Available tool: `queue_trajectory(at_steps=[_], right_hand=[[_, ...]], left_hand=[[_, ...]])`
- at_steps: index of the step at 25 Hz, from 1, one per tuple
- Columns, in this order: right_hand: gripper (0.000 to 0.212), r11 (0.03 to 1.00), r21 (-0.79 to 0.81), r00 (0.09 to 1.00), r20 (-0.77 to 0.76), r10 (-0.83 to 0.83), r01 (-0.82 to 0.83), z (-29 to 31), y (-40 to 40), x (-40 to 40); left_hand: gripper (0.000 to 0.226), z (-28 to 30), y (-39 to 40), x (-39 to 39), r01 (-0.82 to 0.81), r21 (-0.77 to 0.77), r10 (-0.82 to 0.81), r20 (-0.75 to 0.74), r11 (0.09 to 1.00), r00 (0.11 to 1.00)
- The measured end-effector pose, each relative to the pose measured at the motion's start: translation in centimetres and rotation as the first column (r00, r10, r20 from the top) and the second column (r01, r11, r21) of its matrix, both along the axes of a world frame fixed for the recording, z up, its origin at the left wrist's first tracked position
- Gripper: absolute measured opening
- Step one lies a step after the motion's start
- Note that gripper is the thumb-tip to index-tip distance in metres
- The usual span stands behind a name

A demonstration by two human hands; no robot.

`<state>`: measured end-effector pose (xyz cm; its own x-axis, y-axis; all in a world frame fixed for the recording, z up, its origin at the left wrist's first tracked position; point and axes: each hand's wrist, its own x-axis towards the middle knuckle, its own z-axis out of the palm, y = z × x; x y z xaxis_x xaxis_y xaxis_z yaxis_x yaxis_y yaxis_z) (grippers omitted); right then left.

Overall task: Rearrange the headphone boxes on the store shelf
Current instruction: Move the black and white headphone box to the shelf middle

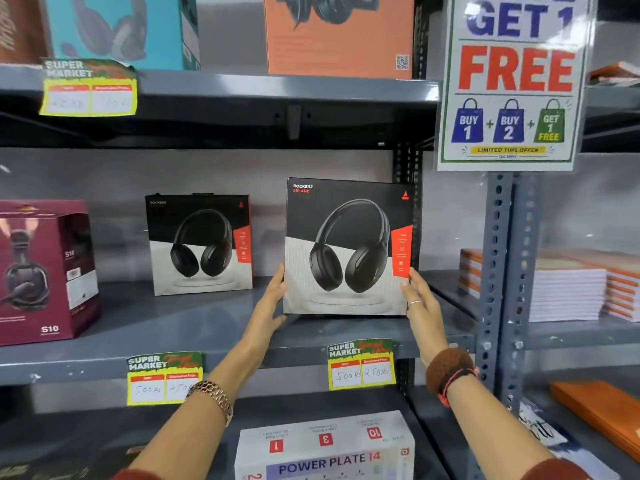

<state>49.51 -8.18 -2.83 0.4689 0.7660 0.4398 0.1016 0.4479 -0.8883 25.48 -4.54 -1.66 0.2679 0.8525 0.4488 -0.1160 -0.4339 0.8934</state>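
A black-and-white Rockerz headphone box (348, 247) stands upright near the front right of the grey middle shelf (194, 327). My left hand (273, 299) grips its lower left edge and my right hand (420, 299) grips its lower right edge. A second, matching Rockerz box (201, 242) stands upright farther back, to the left. At the far left a maroon S10 headset box (45, 271) rests on the same shelf.
The upper shelf carries a teal box (117, 29) and an orange box (339, 32). A "Buy 2 Get 1 Free" poster (512, 81) hangs on the right upright. Notebook stacks (568, 289) fill the neighbouring rack. A Power Plate box (325, 448) lies below.
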Motion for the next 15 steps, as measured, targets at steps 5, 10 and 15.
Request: queue_trajectory(at_steps=[5,10,15], right_hand=[[0.043,1.000,-0.007,0.999,-0.025,0.023,-0.023,0.1,-0.5,-0.1],[0.042,0.995,0.001,0.995,-0.006,0.101,-0.101,1.5,-0.1,-2.9],[0.042,0.981,0.014,0.981,0.013,0.192,-0.192,2.1,1.4,-8.4]], left_hand=[[0.054,-0.1,-0.1,-0.7,0.047,-0.019,-0.046,0.043,0.999,0.998],[0.050,0.5,-0.3,-4.4,0.021,-0.091,-0.014,0.071,0.996,0.997],[0.041,1.9,-1.1,-10.7,-0.024,-0.077,0.030,0.073,0.997,0.997]])
